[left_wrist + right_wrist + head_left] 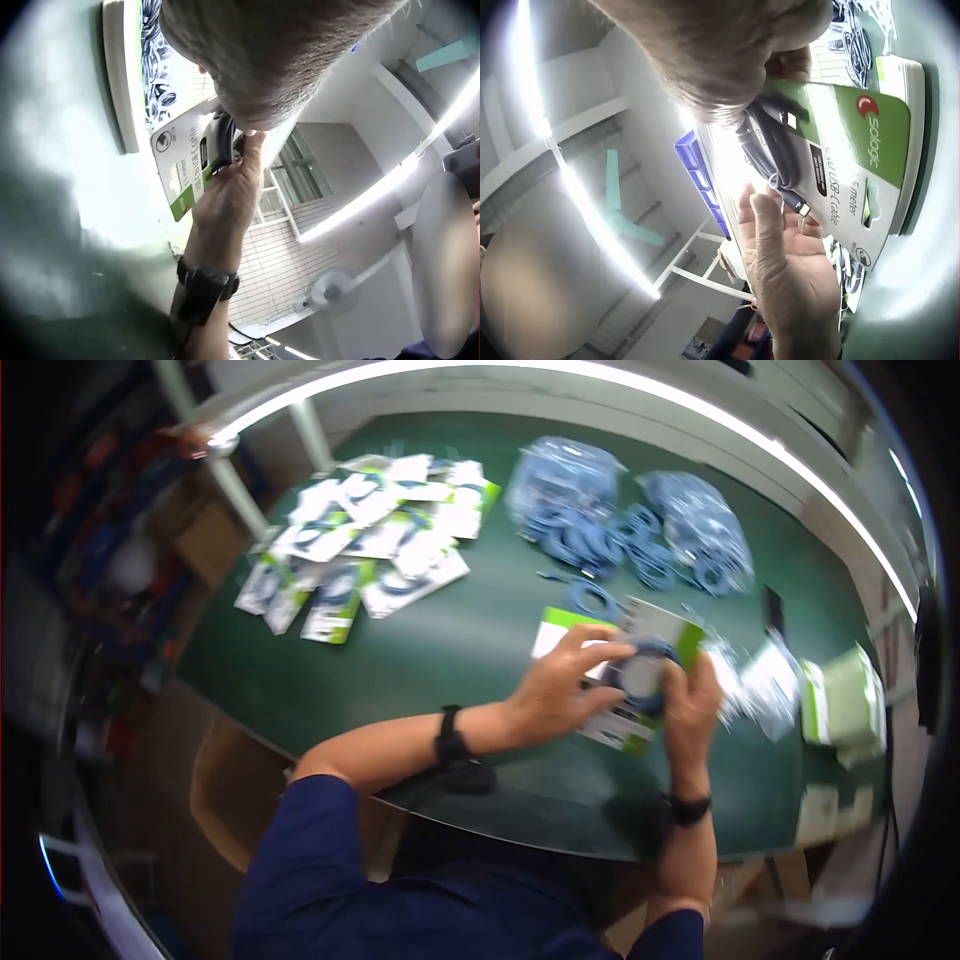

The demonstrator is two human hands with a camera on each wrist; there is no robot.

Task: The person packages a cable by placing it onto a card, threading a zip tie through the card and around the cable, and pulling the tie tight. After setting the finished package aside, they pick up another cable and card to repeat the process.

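"Navy sleeve [300, 850] closest to me, lower left. What do you get beyond it?"

"Carded cables [375, 525], heaped on the left of the green table [450, 650]. Then the left hand [555, 685]: I read thumb and fingers as apart, tips at the coil's left edge."

"Is it pinching?"

"I can't tell. Just past it, above the table, I have the dark cable coil [645, 705] against a green-and-white card [652, 610], with bagged blue cables [565, 480] farther back."

"And the right hand [690, 705]?"

"Clamped on the card and coil at their right side, thumb in front. Right of that, I see clear plastic packets [770, 685], then a card stack [845, 705]."
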